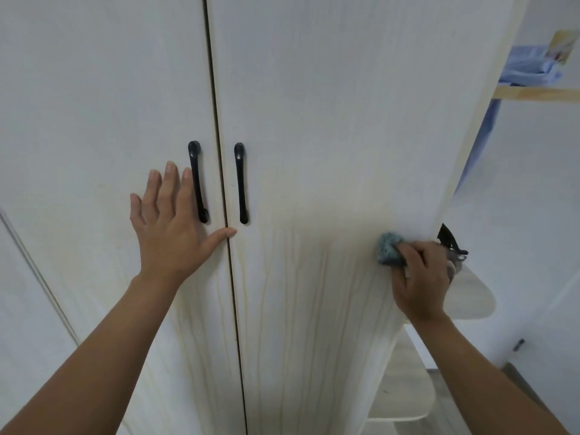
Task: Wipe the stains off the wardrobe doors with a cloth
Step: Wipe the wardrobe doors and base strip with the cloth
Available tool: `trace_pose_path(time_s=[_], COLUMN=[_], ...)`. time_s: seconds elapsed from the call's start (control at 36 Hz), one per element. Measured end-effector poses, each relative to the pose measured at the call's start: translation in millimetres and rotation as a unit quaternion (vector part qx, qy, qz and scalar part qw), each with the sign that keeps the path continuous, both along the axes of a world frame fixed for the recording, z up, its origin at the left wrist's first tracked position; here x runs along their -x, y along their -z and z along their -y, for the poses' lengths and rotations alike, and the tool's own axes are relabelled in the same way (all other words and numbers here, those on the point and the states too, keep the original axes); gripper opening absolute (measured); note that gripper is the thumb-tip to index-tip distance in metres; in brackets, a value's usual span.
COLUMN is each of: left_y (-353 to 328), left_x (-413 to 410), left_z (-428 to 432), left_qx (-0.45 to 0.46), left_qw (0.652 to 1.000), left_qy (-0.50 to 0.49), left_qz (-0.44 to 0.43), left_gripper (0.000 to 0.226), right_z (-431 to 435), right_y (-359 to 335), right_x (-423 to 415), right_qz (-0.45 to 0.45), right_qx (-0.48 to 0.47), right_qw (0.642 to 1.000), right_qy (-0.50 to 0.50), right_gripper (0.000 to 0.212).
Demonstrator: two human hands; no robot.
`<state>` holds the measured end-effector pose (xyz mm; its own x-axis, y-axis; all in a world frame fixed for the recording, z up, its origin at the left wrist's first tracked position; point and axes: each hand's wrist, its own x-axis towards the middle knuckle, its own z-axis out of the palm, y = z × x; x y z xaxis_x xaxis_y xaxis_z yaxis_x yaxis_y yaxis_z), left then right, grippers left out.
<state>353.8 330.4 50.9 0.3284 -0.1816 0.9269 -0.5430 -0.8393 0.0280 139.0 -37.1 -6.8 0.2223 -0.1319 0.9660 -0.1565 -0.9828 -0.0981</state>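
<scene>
While the left hand (171, 233) lies spread flat, the right hand (420, 284) clamps the cloth (389, 249) pointing up-left.

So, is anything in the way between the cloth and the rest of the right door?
Nothing visible. The right hand holds the cloth at the right door's outer edge; the panel leftward is bare up to its black handle.
</scene>
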Motion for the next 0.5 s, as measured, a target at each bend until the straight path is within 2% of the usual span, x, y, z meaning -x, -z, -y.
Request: trace_pose_path(time_s=[0.11,0.22,0.31,0.42,0.5], left_y=[-0.5,0.7,0.0,0.1,-0.2], left_x=[0.3,0.8,2.6,3.7,2.8], left_z=[-0.3,0.2,1.0,1.3,-0.2], left_qx=[0.001,-0.002,-0.001,0.003,-0.003], left_qw=[1.000,1.000,1.000,1.000,1.000], left_qy=[0.001,-0.004,0.005,0.006,0.001], left_qz=[-0.004,-0.003,-0.014,-0.015,-0.013], left_gripper=[0.120,0.120,0.119,0.118,0.118], right_z=[-3.6,-11.5,-8.2,-18.7,-26.3], right_y=[-17.4,-98.7,-141.6,-118.3,-66.4], right_x=[2.7,-2.2,-7.4,-21.6,-28.5], right_qz=[0.000,0.143,0.226,0.179,0.102], right_qx=[-0.047,-0.204,-0.257,-0.210,-0.096], right_qw=[0.999,0.967,0.936,0.960,0.989], right_qy=[-0.018,-0.057,-0.079,-0.054,-0.038], right_gripper=[0.023,0.019,0.027,0.028,0.035])
